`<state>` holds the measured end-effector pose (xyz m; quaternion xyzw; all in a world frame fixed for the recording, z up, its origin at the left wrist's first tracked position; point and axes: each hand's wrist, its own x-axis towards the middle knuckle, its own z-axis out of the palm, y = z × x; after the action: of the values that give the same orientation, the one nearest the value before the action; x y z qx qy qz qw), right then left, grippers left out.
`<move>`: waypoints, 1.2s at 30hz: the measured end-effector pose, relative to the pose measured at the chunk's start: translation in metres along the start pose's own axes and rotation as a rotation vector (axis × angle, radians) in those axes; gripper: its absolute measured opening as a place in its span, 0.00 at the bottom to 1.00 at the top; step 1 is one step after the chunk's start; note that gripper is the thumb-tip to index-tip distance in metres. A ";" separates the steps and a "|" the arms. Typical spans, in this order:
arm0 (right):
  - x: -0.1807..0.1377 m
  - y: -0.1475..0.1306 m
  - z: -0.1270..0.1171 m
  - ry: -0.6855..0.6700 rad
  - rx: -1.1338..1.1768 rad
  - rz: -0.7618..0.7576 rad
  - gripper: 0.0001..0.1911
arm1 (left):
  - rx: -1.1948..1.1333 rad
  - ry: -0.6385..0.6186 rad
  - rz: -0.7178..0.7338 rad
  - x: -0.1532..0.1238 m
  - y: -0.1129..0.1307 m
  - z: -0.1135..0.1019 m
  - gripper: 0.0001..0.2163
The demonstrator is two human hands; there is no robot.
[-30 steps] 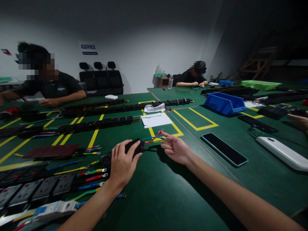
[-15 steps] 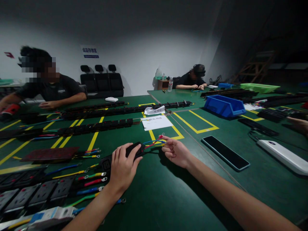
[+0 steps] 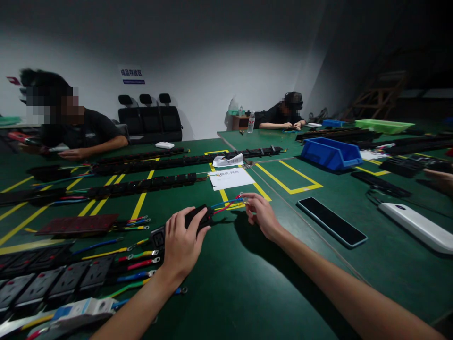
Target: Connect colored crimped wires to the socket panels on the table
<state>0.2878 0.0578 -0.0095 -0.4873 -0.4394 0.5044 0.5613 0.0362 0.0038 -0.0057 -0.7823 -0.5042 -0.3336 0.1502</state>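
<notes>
L hand [image 3: 184,242] grips blk socket strip [image 3: 158,239] from above, wires [image 3: 227,204] reaching half-curled R hand [image 3: 262,213], hold unclear.

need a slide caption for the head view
Left hand on a black socket strip, right hand at its red and blue wires.

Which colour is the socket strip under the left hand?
The strip is black; head view shows it.
</notes>
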 end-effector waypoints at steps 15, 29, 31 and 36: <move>-0.006 0.006 -0.006 0.193 -0.834 -0.684 0.06 | 0.022 0.014 0.004 0.000 0.000 0.001 0.20; 0.002 0.014 -0.019 0.075 -1.030 -0.675 0.06 | 0.056 -0.061 0.018 -0.001 -0.001 0.002 0.19; 0.002 0.014 -0.019 0.061 -1.077 -0.671 0.06 | 0.059 -0.069 0.020 -0.001 -0.001 0.002 0.19; 0.002 0.012 -0.020 0.035 -1.195 -0.696 0.08 | 0.058 -0.086 0.018 -0.001 -0.001 0.002 0.20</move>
<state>0.3062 0.0579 -0.0243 -0.5518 -0.7636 -0.0416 0.3326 0.0357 0.0053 -0.0079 -0.7957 -0.5126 -0.2834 0.1540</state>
